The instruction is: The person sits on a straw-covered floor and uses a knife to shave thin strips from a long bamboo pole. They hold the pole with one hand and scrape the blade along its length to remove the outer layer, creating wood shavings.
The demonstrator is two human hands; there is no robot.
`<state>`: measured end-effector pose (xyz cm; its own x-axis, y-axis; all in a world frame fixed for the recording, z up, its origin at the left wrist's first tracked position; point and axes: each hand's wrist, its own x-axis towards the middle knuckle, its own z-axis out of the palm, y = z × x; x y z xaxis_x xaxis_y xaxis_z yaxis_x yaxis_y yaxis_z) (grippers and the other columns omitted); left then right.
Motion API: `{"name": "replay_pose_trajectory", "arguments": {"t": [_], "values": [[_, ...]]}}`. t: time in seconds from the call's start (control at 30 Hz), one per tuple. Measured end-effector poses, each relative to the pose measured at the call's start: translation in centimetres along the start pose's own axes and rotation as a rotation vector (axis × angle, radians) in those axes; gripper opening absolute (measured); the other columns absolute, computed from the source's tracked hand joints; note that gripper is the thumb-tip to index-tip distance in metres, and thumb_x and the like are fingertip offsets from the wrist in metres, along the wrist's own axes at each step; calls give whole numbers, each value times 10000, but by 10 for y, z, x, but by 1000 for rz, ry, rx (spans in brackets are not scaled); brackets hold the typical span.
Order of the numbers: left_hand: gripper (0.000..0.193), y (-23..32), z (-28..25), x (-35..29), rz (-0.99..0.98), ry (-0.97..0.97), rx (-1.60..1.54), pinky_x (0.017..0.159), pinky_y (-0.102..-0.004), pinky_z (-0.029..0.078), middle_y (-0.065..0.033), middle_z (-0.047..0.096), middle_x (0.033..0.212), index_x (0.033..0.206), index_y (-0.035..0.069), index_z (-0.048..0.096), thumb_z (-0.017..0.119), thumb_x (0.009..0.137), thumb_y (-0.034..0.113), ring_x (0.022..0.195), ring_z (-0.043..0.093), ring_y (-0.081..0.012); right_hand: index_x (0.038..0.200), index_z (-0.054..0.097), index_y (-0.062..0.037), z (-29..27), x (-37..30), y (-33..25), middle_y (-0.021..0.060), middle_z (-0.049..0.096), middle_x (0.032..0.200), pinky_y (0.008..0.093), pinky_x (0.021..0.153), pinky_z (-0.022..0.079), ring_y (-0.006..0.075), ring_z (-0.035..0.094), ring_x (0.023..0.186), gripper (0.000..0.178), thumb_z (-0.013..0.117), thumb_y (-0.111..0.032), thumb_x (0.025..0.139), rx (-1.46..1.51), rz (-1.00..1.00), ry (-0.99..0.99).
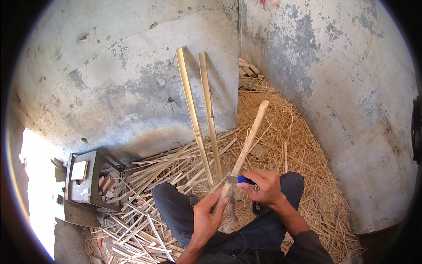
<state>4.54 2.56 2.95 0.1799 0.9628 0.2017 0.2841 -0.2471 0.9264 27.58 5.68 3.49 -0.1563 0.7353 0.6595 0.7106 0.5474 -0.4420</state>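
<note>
A long split bamboo strip (249, 141) slants up and away from me, its lower part gripped in my left hand (208, 215). My right hand (264, 187) is closed around a blue-handled tool (245, 179). Its short metal end lies against the strip just above my left hand; its exact kind is hard to make out. Below the strip, between my legs, a blade with a brown curved handle (233, 213) is partly hidden.
Two bamboo poles (190, 103) lean on the worn wall (123, 79). Split strips (149, 229) pile up at the left, and shavings (316, 193) cover the floor at the right. A metal-framed box (83, 180) stands by the bright opening. Bricks (249, 70) lie in the corner.
</note>
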Motion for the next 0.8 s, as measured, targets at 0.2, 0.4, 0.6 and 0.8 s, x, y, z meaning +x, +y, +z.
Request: {"name": "replay_pose_trajectory", "arguments": {"t": [0.2,0.4,0.6,0.8], "values": [[359,-1,-3,-1,-8,8,26,774,-293,529,-127,725,898,1335,-66,730,774,1012,84,828,655,-139,998,806,-78,-2,7,5,61,719,780,348,527,522,229,697,600,280,849,-349,942,-71,-62,28],[346,-27,-9,-37,-70,-51,45,652,-321,481,-120,647,790,1308,-55,743,787,1009,112,676,579,-168,1062,821,-39,-41,49,96,135,803,909,358,629,586,276,776,734,340,808,-371,989,-19,213,136],[325,-36,-17,-38,-158,-37,-103,643,-292,470,-70,648,769,1306,-66,739,746,1059,146,692,556,-109,1079,803,-1,-29,67,90,147,795,885,325,653,557,217,735,710,407,770,-401,1018,-34,173,73],[483,-46,-32,-21,-505,-285,-570,537,-239,402,10,542,803,1466,-58,637,570,1168,317,638,488,-61,1157,747,-6,-6,72,97,64,693,806,294,659,491,130,610,679,351,733,-341,1054,603,393,-83]]}}
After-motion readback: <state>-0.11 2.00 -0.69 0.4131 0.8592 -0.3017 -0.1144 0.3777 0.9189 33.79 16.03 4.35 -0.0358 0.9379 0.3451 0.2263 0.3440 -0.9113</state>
